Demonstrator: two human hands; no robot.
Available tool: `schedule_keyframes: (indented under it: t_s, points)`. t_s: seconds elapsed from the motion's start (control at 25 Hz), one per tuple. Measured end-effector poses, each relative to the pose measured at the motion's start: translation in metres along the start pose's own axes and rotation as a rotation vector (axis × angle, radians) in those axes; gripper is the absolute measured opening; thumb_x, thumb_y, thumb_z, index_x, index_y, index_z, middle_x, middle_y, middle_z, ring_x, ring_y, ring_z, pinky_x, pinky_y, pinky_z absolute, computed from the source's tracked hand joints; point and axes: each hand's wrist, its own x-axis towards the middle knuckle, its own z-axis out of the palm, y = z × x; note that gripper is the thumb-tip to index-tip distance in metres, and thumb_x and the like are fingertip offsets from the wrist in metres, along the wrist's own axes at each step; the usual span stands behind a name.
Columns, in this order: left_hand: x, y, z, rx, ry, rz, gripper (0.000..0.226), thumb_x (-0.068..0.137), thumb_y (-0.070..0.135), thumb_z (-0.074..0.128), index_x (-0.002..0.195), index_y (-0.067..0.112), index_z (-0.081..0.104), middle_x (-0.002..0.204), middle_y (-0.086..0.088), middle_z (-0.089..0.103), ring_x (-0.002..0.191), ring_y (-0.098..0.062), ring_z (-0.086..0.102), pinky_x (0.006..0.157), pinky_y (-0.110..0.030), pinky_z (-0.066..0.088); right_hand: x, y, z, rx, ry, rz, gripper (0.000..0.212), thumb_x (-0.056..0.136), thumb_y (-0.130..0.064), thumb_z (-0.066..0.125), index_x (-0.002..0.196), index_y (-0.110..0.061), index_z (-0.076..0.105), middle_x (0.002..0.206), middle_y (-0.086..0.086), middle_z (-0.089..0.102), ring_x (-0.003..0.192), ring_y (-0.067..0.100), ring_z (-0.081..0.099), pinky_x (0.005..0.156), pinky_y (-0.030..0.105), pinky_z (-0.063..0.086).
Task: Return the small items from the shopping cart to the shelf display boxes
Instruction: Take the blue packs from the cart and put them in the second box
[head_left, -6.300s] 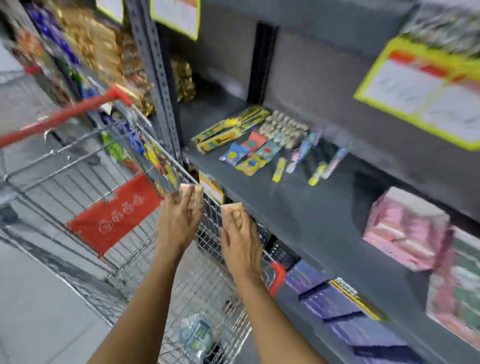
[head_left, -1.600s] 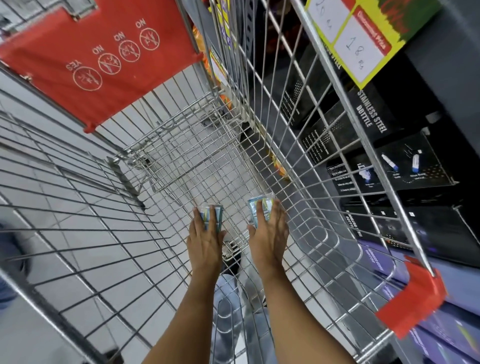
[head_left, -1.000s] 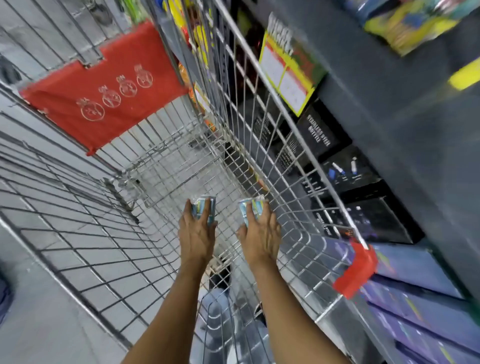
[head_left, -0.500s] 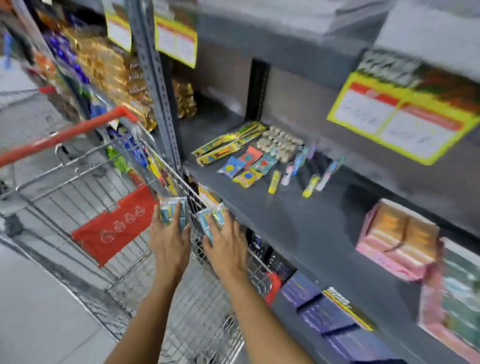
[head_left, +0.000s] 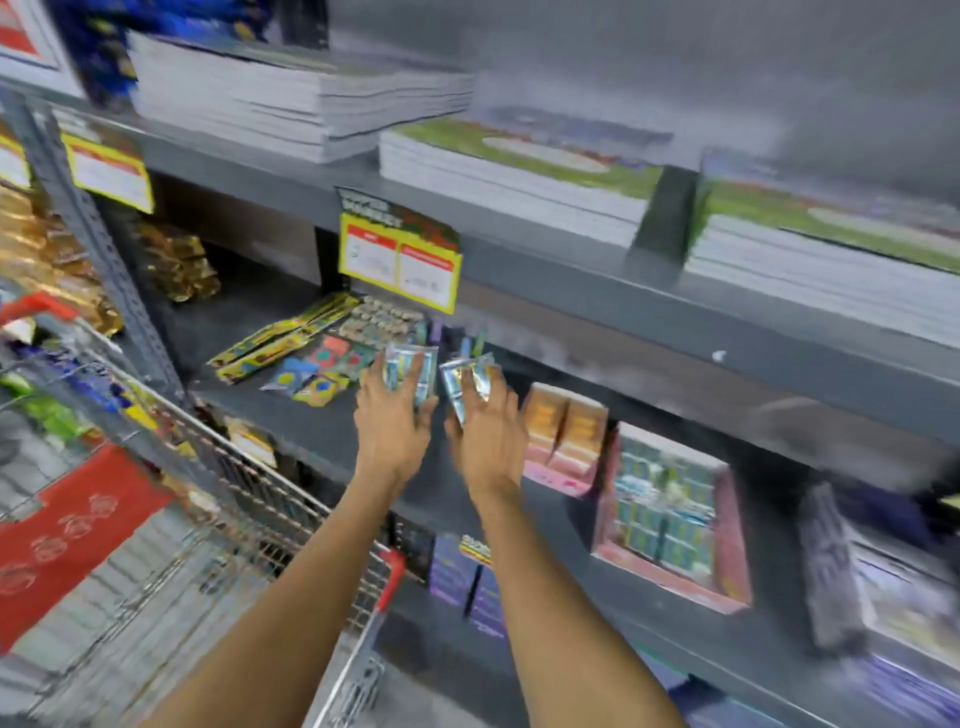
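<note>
Both hands are raised over the grey shelf (head_left: 332, 441), each carrying a small packet out of the shopping cart (head_left: 270, 499). The left hand (head_left: 390, 415) has its grip closed on a packet (head_left: 408, 371) in shiny blue-and-silver wrap, fingers spread across its face and thumb apparently behind. The right hand (head_left: 485, 423) holds a second packet (head_left: 465, 382) the same way, tilted slightly, just beside the first.

Taking the pink display box (head_left: 670, 514) as the landmark: both packets hover above the shelf, well to its left and a little farther back. A smaller pink box (head_left: 563, 436) with orange contents stands between the hands and that landmark box. Loose colourful packs (head_left: 311, 371) lie flat on the shelf farther left still, beyond the hands. The blue-green contents of the landmark box look like a match for what the hands carry, though blur keeps this uncertain.

The packets seem light and thin — foil or film pouches that flex and crinkle rather than break. Their glossy skin is probably slippery, so a pinch across the flat faces near one edge looks the safest hold, leaving the opposite edge free to slide down into a row. Little force is needed; squeezing hard would only buckle the pouch. The frame is motion-blurred, so printed details cannot be read.
</note>
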Motion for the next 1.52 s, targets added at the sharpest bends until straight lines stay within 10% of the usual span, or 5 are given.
schedule_keyframes:
  t_s: [0.44,0.8,0.96,1.52]
  points:
    - [-0.089,0.185,0.117,-0.112,-0.467,0.307,0.052,0.093,0.035,0.046,0.141,0.028,0.029,0.151,-0.023,0.006,0.134,-0.038,0.021,0.106,-0.043,0.029,-0.124,0.194,-0.075,-0.214,0.023,0.605,0.045,0.068,-0.016,0.077,0.11,-0.007,0.065,0.113,0.029,0.059,0.089,0.046,0.058,0.066,0.047,0.053]
    - [-0.111,0.183,0.129,0.06,-0.55,0.378,0.045,0.097,0.043,0.026,0.133,0.019,0.036,0.148,-0.015,0.017,0.12,-0.028,0.034,0.1,-0.038,0.031,-0.141,0.208,-0.071,-0.221,-0.035,0.617,0.02,0.084,-0.024,0.062,0.094,-0.008,0.07,0.107,0.021,0.065,0.08,0.039,0.062,0.064,0.043,0.053]
    - [-0.114,0.17,0.128,0.074,-0.58,0.438,0.043,0.099,0.034,0.025,0.139,0.019,0.031,0.148,-0.008,0.023,0.123,-0.025,0.031,0.096,-0.038,0.032,-0.147,0.205,-0.066,-0.251,0.005,0.563,0.042,0.087,-0.031,0.036,0.096,-0.01,0.07,0.104,0.019,0.066,0.077,0.036,0.063,0.062,0.04,0.049]
    - [-0.114,0.164,0.128,0.082,-0.575,0.417,0.052,0.091,0.039,0.022,0.123,0.02,0.057,0.136,-0.012,0.051,0.116,-0.027,0.051,0.083,-0.041,0.05,-0.145,0.201,-0.071,-0.233,-0.035,0.562,0.044,0.089,-0.028,0.033,0.113,-0.006,0.063,0.12,0.021,0.061,0.094,0.038,0.062,0.076,0.044,0.051]
